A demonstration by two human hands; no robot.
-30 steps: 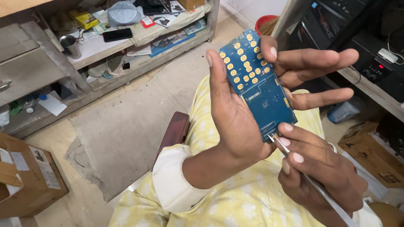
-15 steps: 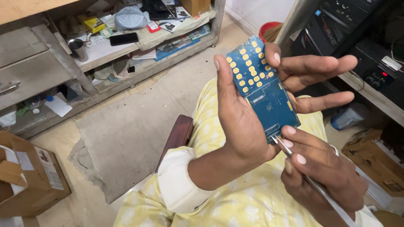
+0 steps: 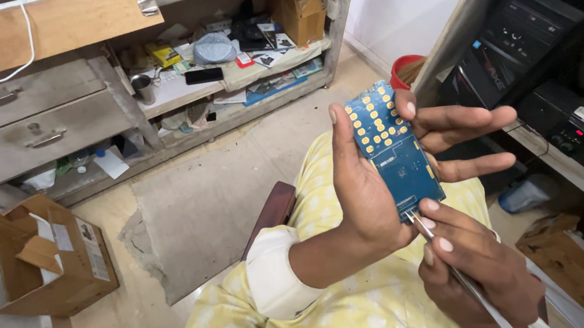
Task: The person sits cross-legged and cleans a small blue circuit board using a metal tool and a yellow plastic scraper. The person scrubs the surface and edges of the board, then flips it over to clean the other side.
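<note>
My left hand (image 3: 372, 178) clamps blue keypad circuit board (image 3: 394, 150) upright, thumb along near edge, fingers spread behind far edge. My right hand (image 3: 480, 263) pinches thin metal tweezers (image 3: 444, 260), tip touching board's bottom edge just below left palm. Risk, as I judge: tip skids off edge, scratches traces or jabs palm; loose clamp lets board twist.

An open brown cardboard box (image 3: 47, 255) with white labels lies on the floor at eight o'clock; a smaller brown carton (image 3: 297, 14) stands on the shelf at twelve.
</note>
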